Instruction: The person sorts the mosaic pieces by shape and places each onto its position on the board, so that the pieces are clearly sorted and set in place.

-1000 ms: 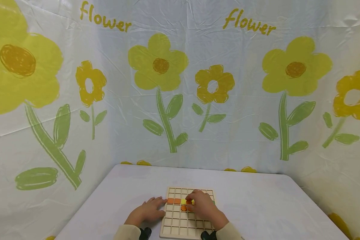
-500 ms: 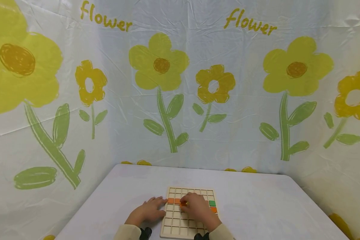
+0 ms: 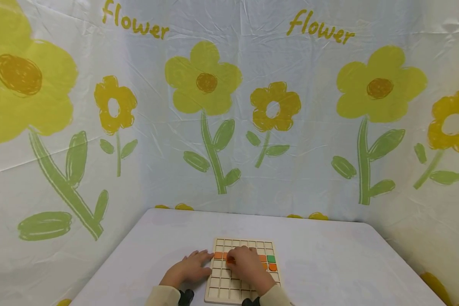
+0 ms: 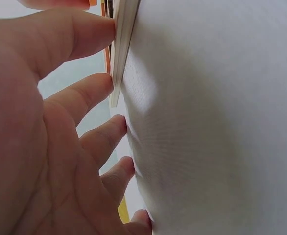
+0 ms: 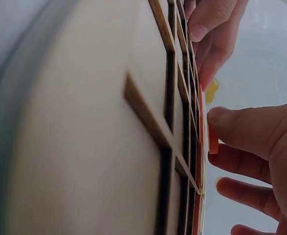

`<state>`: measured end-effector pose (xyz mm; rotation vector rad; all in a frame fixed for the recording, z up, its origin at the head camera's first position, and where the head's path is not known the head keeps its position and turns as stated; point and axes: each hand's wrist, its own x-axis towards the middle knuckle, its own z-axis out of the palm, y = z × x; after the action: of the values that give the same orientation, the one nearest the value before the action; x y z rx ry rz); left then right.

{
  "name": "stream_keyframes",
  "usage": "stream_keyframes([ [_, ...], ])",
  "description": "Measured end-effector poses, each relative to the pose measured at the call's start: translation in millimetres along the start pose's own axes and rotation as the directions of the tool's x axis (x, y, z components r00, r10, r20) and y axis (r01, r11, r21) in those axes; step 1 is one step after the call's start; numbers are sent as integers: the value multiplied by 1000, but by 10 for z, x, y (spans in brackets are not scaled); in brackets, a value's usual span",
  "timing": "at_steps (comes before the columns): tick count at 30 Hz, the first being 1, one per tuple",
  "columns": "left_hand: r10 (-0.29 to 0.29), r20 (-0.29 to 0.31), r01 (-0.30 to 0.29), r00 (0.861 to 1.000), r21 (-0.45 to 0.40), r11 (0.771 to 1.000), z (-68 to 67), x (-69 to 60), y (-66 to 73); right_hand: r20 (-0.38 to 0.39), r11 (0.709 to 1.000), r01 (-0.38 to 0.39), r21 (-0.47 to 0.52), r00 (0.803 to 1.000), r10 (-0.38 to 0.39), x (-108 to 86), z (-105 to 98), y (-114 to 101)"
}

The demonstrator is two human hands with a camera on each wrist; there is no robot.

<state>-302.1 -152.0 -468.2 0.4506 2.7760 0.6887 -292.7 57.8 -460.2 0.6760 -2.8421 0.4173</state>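
A light wooden grid board lies on the table. Spread fingers of my left hand touch its left edge; in the left wrist view the thumb and index fingertip of that hand meet the board's side. Over the middle of the board, my right hand pinches a small orange piece between thumb and index finger. An orange square tile sits in a row at the left, and a green tile ends that row. Beneath the green one is a round orange piece. My right hand hides the row's middle.
The white table surrounds the board. Behind and beside it hangs a white cloth printed with yellow flowers. Both wrists carry dark straps or devices, one of them a black wrist device at the left.
My right hand has shifted left across the board with the orange piece, uncovering the green tile and round orange piece at the right. My left hand has stayed at the board's edge.
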Motion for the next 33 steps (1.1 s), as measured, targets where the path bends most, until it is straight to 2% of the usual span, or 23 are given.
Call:
stream_keyframes([
  [11, -1, -2, 1, 1000, 3, 1000, 12, 9, -15, 4, 996, 14, -84, 1000, -14, 53, 89, -54],
  [20, -2, -3, 2, 1000, -1, 1000, 3, 1, -9, -13, 999, -1, -54, 1000, 1, 70, 122, -71],
  [29, -5, 2, 5, 1000, 5, 1000, 0, 5, 0, 17, 999, -36, -34, 999, 37, 91, 114, -108],
  [33, 0, 0, 0, 1000, 10, 1000, -4, 5, -5, 11, 999, -26, -24, 1000, 26, 88, 113, -101],
])
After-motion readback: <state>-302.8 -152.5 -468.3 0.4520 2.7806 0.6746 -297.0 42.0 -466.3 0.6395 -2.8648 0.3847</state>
